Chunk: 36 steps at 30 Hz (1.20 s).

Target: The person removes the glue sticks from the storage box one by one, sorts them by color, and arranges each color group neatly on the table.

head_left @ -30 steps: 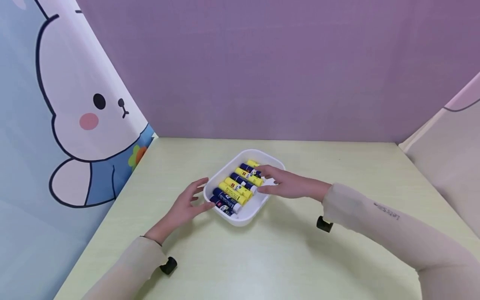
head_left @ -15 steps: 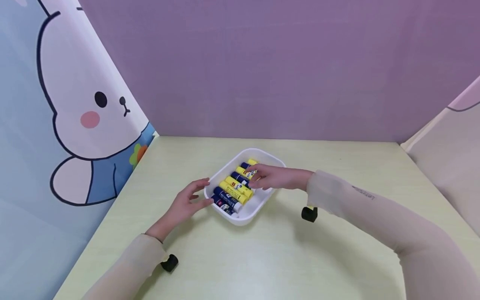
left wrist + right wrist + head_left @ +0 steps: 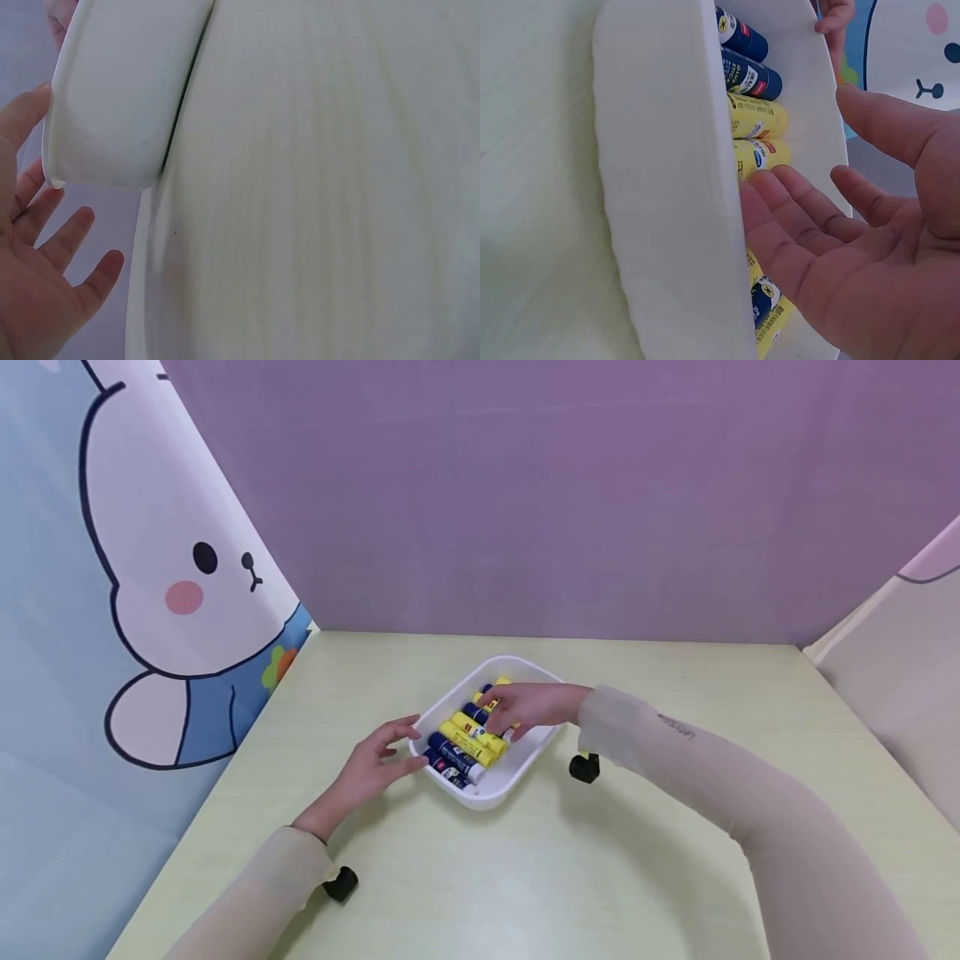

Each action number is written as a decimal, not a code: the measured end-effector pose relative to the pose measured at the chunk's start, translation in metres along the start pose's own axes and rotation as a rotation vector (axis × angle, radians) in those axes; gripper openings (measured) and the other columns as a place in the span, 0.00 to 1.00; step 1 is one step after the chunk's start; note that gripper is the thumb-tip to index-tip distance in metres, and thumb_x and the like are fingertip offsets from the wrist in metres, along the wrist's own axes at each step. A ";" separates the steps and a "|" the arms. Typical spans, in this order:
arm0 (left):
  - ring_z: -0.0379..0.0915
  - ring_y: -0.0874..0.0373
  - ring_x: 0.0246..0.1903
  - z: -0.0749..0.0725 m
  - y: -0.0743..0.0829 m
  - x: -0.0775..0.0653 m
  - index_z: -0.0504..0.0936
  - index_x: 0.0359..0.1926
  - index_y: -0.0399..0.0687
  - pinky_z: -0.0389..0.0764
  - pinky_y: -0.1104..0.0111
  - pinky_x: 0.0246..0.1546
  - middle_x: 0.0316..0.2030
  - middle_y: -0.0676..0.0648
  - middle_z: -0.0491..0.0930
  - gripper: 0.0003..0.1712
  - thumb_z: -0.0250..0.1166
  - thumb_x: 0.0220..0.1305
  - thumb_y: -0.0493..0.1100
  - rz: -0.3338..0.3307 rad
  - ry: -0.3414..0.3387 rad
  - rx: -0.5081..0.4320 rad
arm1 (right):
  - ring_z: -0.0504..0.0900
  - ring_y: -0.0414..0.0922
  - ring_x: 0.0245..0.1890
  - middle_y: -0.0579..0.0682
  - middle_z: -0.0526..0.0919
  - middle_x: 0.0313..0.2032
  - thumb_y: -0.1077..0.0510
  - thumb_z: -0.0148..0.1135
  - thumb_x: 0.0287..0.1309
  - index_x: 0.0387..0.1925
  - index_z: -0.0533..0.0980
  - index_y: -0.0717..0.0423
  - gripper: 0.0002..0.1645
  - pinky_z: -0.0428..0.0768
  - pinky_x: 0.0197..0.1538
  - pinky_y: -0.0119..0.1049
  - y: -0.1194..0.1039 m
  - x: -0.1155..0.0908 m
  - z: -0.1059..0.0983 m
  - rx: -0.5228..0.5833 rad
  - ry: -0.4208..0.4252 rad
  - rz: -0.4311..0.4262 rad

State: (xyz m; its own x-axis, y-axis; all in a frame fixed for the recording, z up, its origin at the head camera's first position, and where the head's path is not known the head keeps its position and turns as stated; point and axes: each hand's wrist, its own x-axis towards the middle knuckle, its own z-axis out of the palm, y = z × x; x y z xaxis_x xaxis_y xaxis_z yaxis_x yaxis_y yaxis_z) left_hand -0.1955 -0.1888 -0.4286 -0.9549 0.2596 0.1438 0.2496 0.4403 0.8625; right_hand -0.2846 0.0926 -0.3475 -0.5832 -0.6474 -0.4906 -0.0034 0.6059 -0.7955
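Observation:
A white plastic tray [image 3: 525, 762] stands on the table with several glue sticks lying in a row, some yellow [image 3: 467, 745], some navy [image 3: 453, 755] with white ends. My left hand [image 3: 372, 766] is at the tray's left corner, thumb and fingertips right at the rim. In the left wrist view its fingers spread beside the tray wall [image 3: 127, 97]. Over the tray's right side reaches my right hand [image 3: 534, 703], fingertips down among the glue sticks. The right wrist view shows its thumb apart from the fingers, with a yellow glue stick [image 3: 761, 154] beside the fingertips.
The pale wooden table [image 3: 480, 877] runs back to a purple partition [image 3: 525, 510]. A cloth printed with a rabbit [image 3: 172, 577] hangs at the left, and a pale cloth [image 3: 900, 668] at the right. A small black camera [image 3: 585, 768] sits under the right wrist.
My right hand has moved left and deeper into the tray, from its right rim to over the glue sticks. The left hand has stayed at the rim, and the tray looks unmoved.

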 end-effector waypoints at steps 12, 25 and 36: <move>0.59 0.37 0.69 -0.001 0.000 -0.001 0.78 0.51 0.42 0.70 0.40 0.60 0.70 0.41 0.66 0.19 0.72 0.61 0.40 0.002 0.003 -0.007 | 0.80 0.47 0.51 0.56 0.77 0.57 0.64 0.62 0.64 0.69 0.64 0.61 0.34 0.83 0.53 0.40 -0.011 0.025 0.002 -0.053 0.022 0.092; 0.58 0.37 0.69 -0.004 -0.003 -0.003 0.78 0.51 0.42 0.69 0.40 0.61 0.70 0.41 0.66 0.20 0.72 0.61 0.41 -0.010 0.005 -0.007 | 0.85 0.49 0.44 0.56 0.84 0.44 0.65 0.65 0.62 0.64 0.70 0.63 0.29 0.85 0.48 0.39 -0.021 0.034 0.003 -0.099 0.074 0.136; 0.59 0.38 0.69 -0.003 -0.002 -0.001 0.78 0.51 0.41 0.70 0.40 0.60 0.70 0.42 0.67 0.20 0.73 0.60 0.39 -0.017 0.023 -0.026 | 0.86 0.47 0.39 0.54 0.87 0.39 0.60 0.65 0.64 0.62 0.72 0.63 0.26 0.86 0.44 0.38 -0.027 0.042 -0.003 -0.223 0.017 0.174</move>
State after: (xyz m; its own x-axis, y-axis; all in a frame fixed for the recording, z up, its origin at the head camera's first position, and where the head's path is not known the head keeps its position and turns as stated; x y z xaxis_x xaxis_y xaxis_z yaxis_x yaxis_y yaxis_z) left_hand -0.1954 -0.1929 -0.4287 -0.9626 0.2325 0.1393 0.2289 0.4220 0.8772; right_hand -0.3113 0.0508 -0.3454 -0.6044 -0.5179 -0.6053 -0.0794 0.7952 -0.6011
